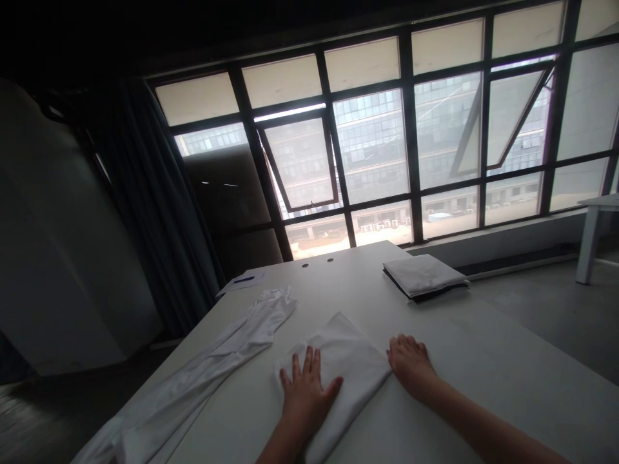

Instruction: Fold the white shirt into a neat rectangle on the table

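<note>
Both hands lay open and flat: the left hand (304, 403) on a folded white cloth (351, 367) at six o'clock, hiding part of it, the right hand (410, 366) at its edge. A long white garment (193, 380) at eight o'clock ran out of frame.

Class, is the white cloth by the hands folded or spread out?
Folded: the white cloth lies in a compact, doubled shape beneath the left hand.

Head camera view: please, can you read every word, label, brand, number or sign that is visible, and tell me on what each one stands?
No word, label, brand, number or sign can be read; any marks on the sheet of paper under the blue pen are too small to read.
</note>
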Available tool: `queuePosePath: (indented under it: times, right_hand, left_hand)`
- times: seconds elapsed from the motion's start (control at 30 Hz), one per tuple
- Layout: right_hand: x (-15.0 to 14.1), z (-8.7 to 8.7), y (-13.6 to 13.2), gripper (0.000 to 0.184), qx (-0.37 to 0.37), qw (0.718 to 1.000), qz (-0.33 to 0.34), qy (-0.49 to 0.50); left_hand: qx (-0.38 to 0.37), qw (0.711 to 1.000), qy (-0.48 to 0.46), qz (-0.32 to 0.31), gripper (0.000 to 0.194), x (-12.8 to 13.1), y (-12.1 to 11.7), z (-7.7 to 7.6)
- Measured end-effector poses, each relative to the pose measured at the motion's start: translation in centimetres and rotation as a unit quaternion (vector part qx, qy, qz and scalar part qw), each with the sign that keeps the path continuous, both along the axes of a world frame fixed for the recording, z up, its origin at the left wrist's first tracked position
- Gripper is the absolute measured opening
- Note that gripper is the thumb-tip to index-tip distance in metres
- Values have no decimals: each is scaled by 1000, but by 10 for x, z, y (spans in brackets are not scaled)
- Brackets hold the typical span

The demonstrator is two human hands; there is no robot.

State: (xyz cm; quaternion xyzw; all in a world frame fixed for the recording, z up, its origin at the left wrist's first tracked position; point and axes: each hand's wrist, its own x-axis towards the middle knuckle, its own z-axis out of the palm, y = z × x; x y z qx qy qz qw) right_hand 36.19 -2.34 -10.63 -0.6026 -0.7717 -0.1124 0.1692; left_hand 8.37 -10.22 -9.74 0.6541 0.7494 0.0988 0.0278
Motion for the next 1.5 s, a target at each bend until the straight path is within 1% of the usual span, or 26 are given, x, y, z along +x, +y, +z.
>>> queuePosePath:
  times: [0.1,0.17,0.23,0.3,0.37,0.43,0.47,0.53,0.6,0.67,0.7,0.73,0.8,0.83,0.9,0.97,1.07,1.17,1.23,1.3,1.43,1.5]
  right_hand:
    - [15,-1,4,30,-11,1000,14,18]
    - [20,5,4,25,-6,999,17,48]
    - [18,16,-1,24,14,995,42,88]
    - [10,29,-11,28,41,985,119,117]
    - [-3,38,-24,32,48,966,225,118]
    - [-15,40,-37,37,23,947,306,96]
    - [-19,39,-42,41,-1,940,331,80]
    - [-22,33,-47,51,-56,933,352,52]
    - [-19,25,-46,61,-96,932,347,35]
    - [-15,19,-42,67,-108,941,320,30]
    - [-13,17,-39,70,-108,947,302,29]
    - [-12,15,-36,73,-107,954,280,27]
    - [-10,11,-27,77,-109,967,231,20]
    - [-9,9,-22,78,-111,973,203,17]
    - [-5,7,-9,78,-110,983,144,13]
    - [2,5,4,77,-94,992,82,11]
    - [13,5,19,75,-62,998,-3,-5]
    - [20,6,24,72,-44,997,-63,-30]
    - [20,6,23,73,-39,996,-78,-36]
    - [19,7,21,73,-37,995,-80,-37]
    - [17,9,19,72,-39,995,-81,-37]
    - [16,9,19,72,-41,995,-82,-36]
  left_hand:
    - [7,1000,2,-24,87,-1,-6,3]
    - [12,997,-2,-72,83,1,-13,6]
    - [14,991,-14,-132,80,7,-20,8]
    - [7,982,-30,-185,81,15,-26,9]
    - [-7,971,-43,-233,86,24,-30,9]
    - [-18,956,-49,-287,94,32,-31,9]
    - [-19,949,-51,-311,97,35,-31,8]
    - [-9,938,-52,-344,99,37,-31,7]
    - [16,935,-54,-351,99,35,-31,4]
    - [66,937,-61,-338,95,32,-34,2]
    - [104,938,-69,-325,88,30,-36,1]
    - [147,937,-80,-305,75,29,-38,2]
    - [233,932,-115,-253,42,27,-42,3]
    - [265,928,-139,-223,31,27,-43,4]
    - [294,923,-183,-169,25,25,-42,4]
    - [283,927,-211,-127,25,22,-36,1]
    - [229,943,-226,-84,25,20,-25,-9]
    - [185,951,-236,-78,27,19,-17,-18]
    - [171,951,-244,-85,28,20,-14,-20]
    - [162,952,-248,-75,29,21,-12,-20]
    - [108,971,-215,-13,33,24,-9,-13]
    - [78,975,-208,16,34,26,-6,-10]
